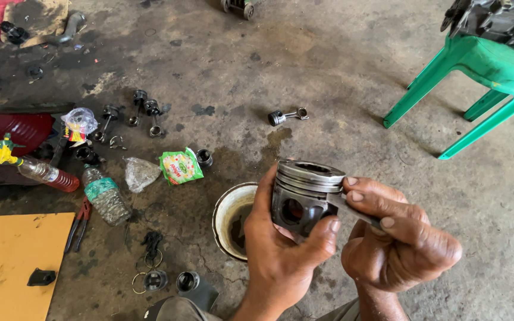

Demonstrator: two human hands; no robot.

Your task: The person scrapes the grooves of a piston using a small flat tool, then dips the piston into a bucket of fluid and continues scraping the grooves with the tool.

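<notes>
My left hand (281, 249) grips a grey metal engine piston (302, 193) from below and the side, its crown tilted up and its pin hole facing me. My right hand (397, 241) presses against the piston's right side, and its fingers pinch a thin flat metal strip (352, 209) laid against the piston skirt. Both hands hover above the stained concrete floor, just right of a white bowl (228, 208) holding dark oily liquid.
A green plastic stool (483, 71) carrying a dark engine part (501, 21) stands at the upper right. Pistons with connecting rods (144, 113) (287, 116), a green packet (179, 166), plastic bottles (105, 196), red pliers (78, 223), rings and an orange board (7, 261) lie left.
</notes>
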